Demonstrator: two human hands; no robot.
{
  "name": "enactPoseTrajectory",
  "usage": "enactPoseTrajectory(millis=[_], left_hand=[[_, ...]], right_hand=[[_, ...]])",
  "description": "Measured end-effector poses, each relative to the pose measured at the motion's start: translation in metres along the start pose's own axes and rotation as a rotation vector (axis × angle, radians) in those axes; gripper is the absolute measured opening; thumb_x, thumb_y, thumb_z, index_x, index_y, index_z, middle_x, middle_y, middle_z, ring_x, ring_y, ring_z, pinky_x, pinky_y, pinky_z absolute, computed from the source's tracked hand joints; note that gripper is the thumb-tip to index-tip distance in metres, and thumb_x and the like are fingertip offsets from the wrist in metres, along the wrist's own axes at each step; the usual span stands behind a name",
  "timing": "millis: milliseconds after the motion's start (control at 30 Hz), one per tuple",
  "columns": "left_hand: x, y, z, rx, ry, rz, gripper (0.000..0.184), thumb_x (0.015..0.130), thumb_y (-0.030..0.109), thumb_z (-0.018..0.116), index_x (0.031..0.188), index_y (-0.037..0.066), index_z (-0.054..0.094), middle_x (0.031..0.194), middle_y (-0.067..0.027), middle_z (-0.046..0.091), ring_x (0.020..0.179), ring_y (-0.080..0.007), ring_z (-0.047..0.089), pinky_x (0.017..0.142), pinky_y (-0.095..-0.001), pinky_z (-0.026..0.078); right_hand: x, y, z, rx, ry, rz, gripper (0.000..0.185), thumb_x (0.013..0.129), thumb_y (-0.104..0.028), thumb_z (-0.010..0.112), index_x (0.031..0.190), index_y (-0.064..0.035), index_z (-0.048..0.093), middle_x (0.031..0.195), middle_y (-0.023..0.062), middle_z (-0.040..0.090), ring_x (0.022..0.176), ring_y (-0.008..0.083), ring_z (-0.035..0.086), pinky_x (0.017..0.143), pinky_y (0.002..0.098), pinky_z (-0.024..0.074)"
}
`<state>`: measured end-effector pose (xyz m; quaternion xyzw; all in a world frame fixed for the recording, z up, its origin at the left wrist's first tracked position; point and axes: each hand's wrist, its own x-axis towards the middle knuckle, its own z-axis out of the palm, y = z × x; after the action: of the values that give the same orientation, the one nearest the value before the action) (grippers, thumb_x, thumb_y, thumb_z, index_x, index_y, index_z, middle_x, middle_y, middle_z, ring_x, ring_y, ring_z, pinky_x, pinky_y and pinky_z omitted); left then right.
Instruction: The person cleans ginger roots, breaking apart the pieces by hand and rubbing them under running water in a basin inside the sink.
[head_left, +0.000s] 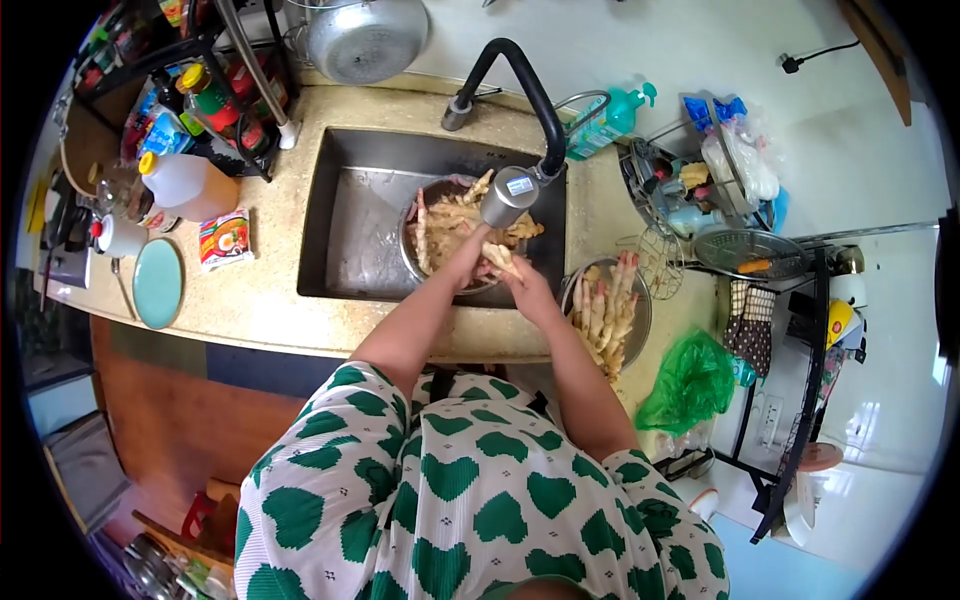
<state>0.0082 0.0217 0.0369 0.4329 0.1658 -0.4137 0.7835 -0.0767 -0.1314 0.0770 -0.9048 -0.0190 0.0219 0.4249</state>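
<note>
Both hands are over a metal bowl [409, 250] in the dark sink [355, 215], just below the faucet head [509, 197]. A pale chicken foot [501, 259] is held between them. My left hand [468, 258] has its fingers closed around one end, partly hidden under the faucet head. My right hand [529, 290] grips the other end. More chicken feet [450, 225] fill the bowl. On the counter to the right, a second metal bowl [641, 330] holds several chicken feet [605, 310].
A green bag [690, 383] lies right of the second bowl, with a wire rack [655, 262] above it. A teal pump bottle [612, 122] stands behind the sink. At left are a jug [195, 187], noodle packet [226, 240] and teal plate [158, 284].
</note>
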Motion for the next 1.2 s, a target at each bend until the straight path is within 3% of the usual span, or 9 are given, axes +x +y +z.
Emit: enactPoseTrajectory(millis=[133,233,533,633,800,833,933,1000,1200], left_hand=[[-0.016,0.007,0.000,-0.046,-0.121,0.054,0.042,0.092,0.055,0.038,0.092,0.017,0.056,0.075,0.0022,0.062,0.058,-0.0098,0.051,0.047,-0.0236,0.037],[-0.016,0.009,-0.003,-0.140,-0.219,-0.013,0.041,0.093,0.051,0.035,0.095,0.016,0.058,0.077,-0.0010,0.064,0.059,-0.0107,0.053,0.047,-0.0247,0.039],[0.014,0.003,-0.012,0.157,0.028,-0.035,0.047,0.095,0.048,0.029,0.100,0.012,0.059,0.079,-0.0069,0.061,0.059,-0.0165,0.052,0.047,-0.0309,0.046],[0.003,0.015,0.000,0.141,0.129,-0.065,0.055,0.095,0.055,0.027,0.097,0.011,0.059,0.069,-0.0048,0.055,0.056,-0.0167,0.049,0.046,-0.0323,0.044],[-0.018,0.022,-0.003,-0.089,0.341,-0.085,0.070,0.089,0.072,0.024,0.086,0.010,0.057,0.062,-0.0015,0.045,0.055,-0.0174,0.046,0.050,-0.0321,0.045],[0.003,0.003,-0.049,-0.103,-0.050,-0.096,0.071,0.085,0.077,0.027,0.090,0.012,0.055,0.067,-0.0020,0.049,0.063,-0.0157,0.052,0.057,-0.0300,0.050],[-0.027,0.007,-0.010,0.023,0.182,-0.134,0.066,0.084,0.075,0.040,0.097,0.012,0.055,0.073,-0.0007,0.052,0.070,-0.0127,0.056,0.064,-0.0276,0.053],[-0.032,-0.012,-0.008,-0.169,-0.076,-0.019,0.041,0.087,0.041,0.066,0.109,0.008,0.057,0.100,-0.0015,0.060,0.092,-0.0141,0.062,0.082,-0.0303,0.055],[-0.046,-0.024,-0.002,-0.156,-0.003,0.146,0.029,0.089,0.015,0.065,0.114,0.002,0.055,0.106,-0.0058,0.064,0.093,-0.0166,0.065,0.078,-0.0273,0.056]], right_hand=[[-0.003,-0.016,-0.016,0.672,-0.306,0.575,0.038,0.096,-0.017,0.053,0.132,-0.0050,0.049,0.098,0.0009,0.061,0.077,0.0092,0.052,0.068,0.0242,0.0428],[-0.002,-0.021,-0.019,0.656,-0.296,0.580,0.040,0.097,-0.021,0.053,0.134,-0.0079,0.048,0.101,0.0002,0.061,0.077,0.0067,0.050,0.066,0.0199,0.0389],[0.001,-0.049,-0.013,-0.223,0.023,-0.071,0.036,0.089,-0.006,0.055,0.124,-0.0080,0.057,0.113,0.0175,0.060,0.107,0.0330,0.055,0.090,0.0368,0.0443],[-0.001,-0.072,-0.024,-0.401,0.101,-0.244,0.041,0.082,0.001,0.058,0.121,-0.0101,0.061,0.109,0.0150,0.061,0.098,0.0342,0.056,0.087,0.0394,0.0460],[-0.009,-0.076,-0.030,-0.501,0.119,-0.193,0.046,0.081,0.004,0.052,0.123,-0.0122,0.059,0.112,0.0139,0.058,0.101,0.0329,0.054,0.088,0.0386,0.0453],[-0.010,-0.075,-0.032,-0.522,0.103,-0.163,0.046,0.082,0.004,0.050,0.124,-0.0126,0.059,0.114,0.0137,0.057,0.103,0.0326,0.053,0.090,0.0382,0.0451],[-0.011,-0.066,-0.026,-0.501,0.151,-0.139,0.047,0.081,0.004,0.050,0.124,-0.0115,0.058,0.111,0.0131,0.058,0.101,0.0333,0.053,0.089,0.0388,0.0453],[-0.010,-0.061,-0.018,-0.463,0.176,-0.163,0.046,0.081,0.005,0.051,0.124,-0.0079,0.057,0.111,0.0158,0.057,0.102,0.0343,0.053,0.089,0.0395,0.0447],[-0.004,-0.032,-0.003,-0.028,-0.100,0.028,0.045,0.085,-0.005,0.048,0.130,-0.0011,0.052,0.128,0.0190,0.051,0.118,0.0309,0.049,0.100,0.0360,0.0382]])
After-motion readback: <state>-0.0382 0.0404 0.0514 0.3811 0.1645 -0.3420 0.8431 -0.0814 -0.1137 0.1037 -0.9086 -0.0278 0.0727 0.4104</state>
